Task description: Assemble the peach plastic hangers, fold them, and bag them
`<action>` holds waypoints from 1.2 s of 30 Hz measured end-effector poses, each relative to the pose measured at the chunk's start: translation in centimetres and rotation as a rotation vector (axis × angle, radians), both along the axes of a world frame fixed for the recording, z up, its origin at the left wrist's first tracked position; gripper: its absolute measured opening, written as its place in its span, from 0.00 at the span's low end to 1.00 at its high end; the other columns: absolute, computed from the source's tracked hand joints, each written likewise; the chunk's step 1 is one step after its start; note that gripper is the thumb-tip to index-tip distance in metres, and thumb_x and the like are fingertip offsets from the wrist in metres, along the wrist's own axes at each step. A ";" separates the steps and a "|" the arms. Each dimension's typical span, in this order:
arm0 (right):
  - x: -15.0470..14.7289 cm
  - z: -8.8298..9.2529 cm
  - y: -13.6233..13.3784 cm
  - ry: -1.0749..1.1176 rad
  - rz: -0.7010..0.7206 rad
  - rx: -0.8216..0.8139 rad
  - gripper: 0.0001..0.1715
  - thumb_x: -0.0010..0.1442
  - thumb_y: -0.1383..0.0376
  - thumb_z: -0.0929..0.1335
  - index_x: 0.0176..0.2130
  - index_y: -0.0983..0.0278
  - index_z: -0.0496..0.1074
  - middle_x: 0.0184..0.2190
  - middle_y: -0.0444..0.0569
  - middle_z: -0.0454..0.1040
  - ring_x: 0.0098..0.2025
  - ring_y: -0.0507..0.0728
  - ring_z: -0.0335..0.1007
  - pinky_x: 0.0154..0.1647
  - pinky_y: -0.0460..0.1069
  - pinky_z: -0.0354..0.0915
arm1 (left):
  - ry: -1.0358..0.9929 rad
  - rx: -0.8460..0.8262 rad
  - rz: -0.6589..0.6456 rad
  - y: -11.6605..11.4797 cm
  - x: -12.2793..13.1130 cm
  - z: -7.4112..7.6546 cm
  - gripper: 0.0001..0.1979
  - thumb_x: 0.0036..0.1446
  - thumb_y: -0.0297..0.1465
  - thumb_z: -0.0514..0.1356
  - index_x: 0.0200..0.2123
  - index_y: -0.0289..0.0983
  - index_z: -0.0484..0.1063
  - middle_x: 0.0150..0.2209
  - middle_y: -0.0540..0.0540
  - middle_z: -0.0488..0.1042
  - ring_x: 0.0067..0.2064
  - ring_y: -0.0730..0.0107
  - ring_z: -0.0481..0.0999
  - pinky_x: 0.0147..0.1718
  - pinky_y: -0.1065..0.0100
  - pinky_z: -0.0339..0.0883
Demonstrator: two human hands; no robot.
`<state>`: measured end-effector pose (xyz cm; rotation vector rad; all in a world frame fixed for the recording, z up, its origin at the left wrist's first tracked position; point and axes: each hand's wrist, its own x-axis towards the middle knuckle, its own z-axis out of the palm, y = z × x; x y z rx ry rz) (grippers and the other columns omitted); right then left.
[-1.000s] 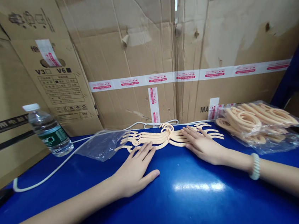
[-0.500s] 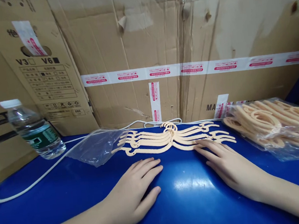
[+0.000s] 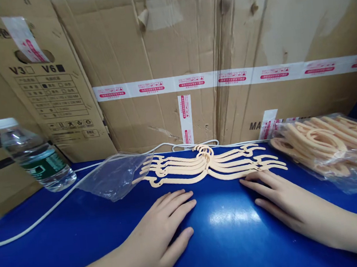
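Observation:
Several beige plastic clothes hangers (image 3: 186, 179) lie overlapped in a row on the blue table, their hooks bunched in the middle and pointing away from me. My left hand (image 3: 164, 224) rests in front of their left half, fingers stretched out and holding nothing. Over at the right, my right hand (image 3: 276, 195) has its fingers extended beside the right arm of the nearest hanger. Its fingertips reach that arm's lower edge; whether they touch it I cannot tell. The hand covers part of the hanger's right end.
A clear plastic bag (image 3: 107, 181) lies left of the hangers, partly by their tips. Farther left stands a water bottle (image 3: 36, 161) near a white cable (image 3: 35, 223). Bagged hangers (image 3: 323, 148) are piled at the right. Cardboard boxes (image 3: 164, 122) line the back of the table (image 3: 222, 248).
My right hand has drawn back a little to the right along the nearest hanger's arm. The left hand stays nearly in place. The camera view has shifted slightly.

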<state>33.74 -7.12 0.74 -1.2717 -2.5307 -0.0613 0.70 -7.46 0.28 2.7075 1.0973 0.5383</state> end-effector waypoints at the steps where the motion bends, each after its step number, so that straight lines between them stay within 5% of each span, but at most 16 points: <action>1: 0.0 0.1 0.0 0.000 0.003 0.005 0.25 0.68 0.63 0.59 0.62 0.62 0.65 0.54 0.60 0.70 0.55 0.65 0.69 0.54 0.63 0.70 | -0.005 0.000 -0.001 0.0 0.0 0.0 0.22 0.64 0.32 0.55 0.62 0.44 0.64 0.64 0.45 0.65 0.64 0.54 0.63 0.62 0.47 0.59; 16: 0.2 0.2 0.1 -0.105 0.022 0.022 0.26 0.68 0.63 0.58 0.62 0.64 0.64 0.55 0.61 0.69 0.54 0.65 0.69 0.53 0.63 0.69 | -0.011 -0.004 -0.007 0.1 -0.1 -0.3 0.22 0.65 0.32 0.54 0.62 0.45 0.64 0.64 0.44 0.65 0.64 0.54 0.63 0.62 0.46 0.58; 31: 1.1 -1.1 1.4 -0.108 -0.139 0.140 0.34 0.68 0.50 0.58 0.63 0.67 0.64 0.62 0.64 0.64 0.63 0.71 0.59 0.59 0.67 0.63 | 0.072 -0.033 -0.026 0.2 -0.2 0.3 0.23 0.66 0.33 0.53 0.64 0.45 0.61 0.65 0.45 0.63 0.65 0.53 0.62 0.62 0.45 0.59; 36: 1.2 -1.1 1.5 -0.135 -0.130 0.092 0.35 0.69 0.50 0.57 0.65 0.68 0.59 0.63 0.64 0.63 0.64 0.69 0.60 0.59 0.67 0.63 | 0.040 0.062 0.087 0.0 -0.1 -0.3 0.22 0.64 0.34 0.55 0.62 0.48 0.64 0.67 0.46 0.59 0.67 0.49 0.57 0.62 0.43 0.56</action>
